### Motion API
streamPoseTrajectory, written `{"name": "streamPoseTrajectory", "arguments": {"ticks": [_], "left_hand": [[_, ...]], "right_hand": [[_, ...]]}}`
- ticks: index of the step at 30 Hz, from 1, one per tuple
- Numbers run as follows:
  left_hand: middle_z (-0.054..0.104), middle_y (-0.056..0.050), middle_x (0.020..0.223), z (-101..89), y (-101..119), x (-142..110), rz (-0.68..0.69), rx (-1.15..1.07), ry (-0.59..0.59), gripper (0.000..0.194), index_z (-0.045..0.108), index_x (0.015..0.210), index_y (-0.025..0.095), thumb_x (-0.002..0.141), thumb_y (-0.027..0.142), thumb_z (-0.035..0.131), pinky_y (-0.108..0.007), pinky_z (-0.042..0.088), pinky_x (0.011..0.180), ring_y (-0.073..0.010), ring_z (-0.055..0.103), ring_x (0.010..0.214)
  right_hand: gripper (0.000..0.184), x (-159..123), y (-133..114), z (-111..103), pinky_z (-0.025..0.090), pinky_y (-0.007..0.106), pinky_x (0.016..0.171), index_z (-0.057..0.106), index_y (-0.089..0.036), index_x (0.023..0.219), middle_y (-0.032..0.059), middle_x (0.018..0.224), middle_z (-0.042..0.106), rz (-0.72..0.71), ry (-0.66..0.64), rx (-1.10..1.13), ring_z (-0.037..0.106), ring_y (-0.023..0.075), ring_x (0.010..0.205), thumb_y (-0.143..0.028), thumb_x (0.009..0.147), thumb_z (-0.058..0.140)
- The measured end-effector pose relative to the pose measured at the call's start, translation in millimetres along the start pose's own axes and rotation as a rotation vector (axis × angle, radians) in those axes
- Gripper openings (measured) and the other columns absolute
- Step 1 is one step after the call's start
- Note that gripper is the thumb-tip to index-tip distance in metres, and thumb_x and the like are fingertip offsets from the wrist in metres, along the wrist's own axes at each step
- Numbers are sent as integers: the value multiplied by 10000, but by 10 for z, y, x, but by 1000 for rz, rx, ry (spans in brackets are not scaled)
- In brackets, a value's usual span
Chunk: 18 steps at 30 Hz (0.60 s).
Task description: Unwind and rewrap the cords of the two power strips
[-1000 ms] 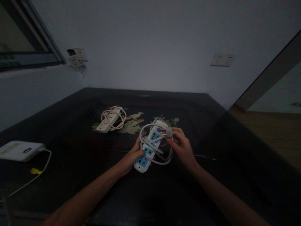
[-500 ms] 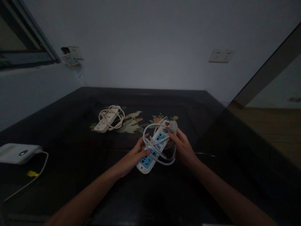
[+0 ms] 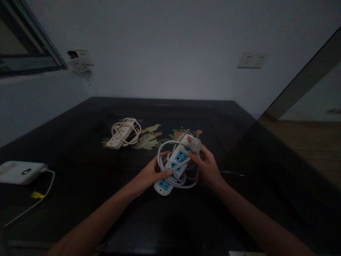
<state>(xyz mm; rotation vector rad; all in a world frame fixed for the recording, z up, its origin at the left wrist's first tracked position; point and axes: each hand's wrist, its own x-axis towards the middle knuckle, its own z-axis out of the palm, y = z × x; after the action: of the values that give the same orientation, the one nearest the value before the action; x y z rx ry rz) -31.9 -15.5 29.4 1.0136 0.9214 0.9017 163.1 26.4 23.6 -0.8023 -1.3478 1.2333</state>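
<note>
Between my hands is a white power strip (image 3: 163,188) with blue socket faces, tilted with its far end to the right. Its pale cord (image 3: 163,146) loops loosely around the body. My left hand (image 3: 153,175) grips the strip's left side and the cord loops, thumb on top. At the far end my right hand (image 3: 207,163) is closed around the strip, with the thumb just below the plug (image 3: 195,145). Fingers beneath the strip are partly hidden.
A second power strip (image 3: 115,142) wrapped in its beige cord lies on the dark table (image 3: 170,220), back left. A white device (image 3: 20,173) with a cable (image 3: 50,188) rests at the left edge. Wall sockets (image 3: 252,60) sit behind.
The cord loops on the held strip have shifted left and down under my left thumb. The plug has dropped slightly, closer to my right thumb.
</note>
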Motion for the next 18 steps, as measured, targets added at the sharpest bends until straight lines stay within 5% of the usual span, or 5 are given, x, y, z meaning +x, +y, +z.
{"name": "streamPoseTrajectory", "arguments": {"ticks": [13,18], "left_hand": [[671,-87,999,-13,-74,64,44,21,141,449,502,1055,153,702,251,762,-409,471,880,-249,643,962],[647,-117,1107,-36,-80,58,-22,-37,45,576,493,1173,163,676,222,778,-435,455,913,-279,613,1047]], "right_hand": [[432,30,-31,-43,461,475,973,630,-239,1129,65,1155,668,27,179,46,613,264,1073,-315,708,683],[473,12,-4,-38,482,442,948,591,-257,1207,56,1150,665,9,123,19,619,241,1046,-313,743,664]]}}
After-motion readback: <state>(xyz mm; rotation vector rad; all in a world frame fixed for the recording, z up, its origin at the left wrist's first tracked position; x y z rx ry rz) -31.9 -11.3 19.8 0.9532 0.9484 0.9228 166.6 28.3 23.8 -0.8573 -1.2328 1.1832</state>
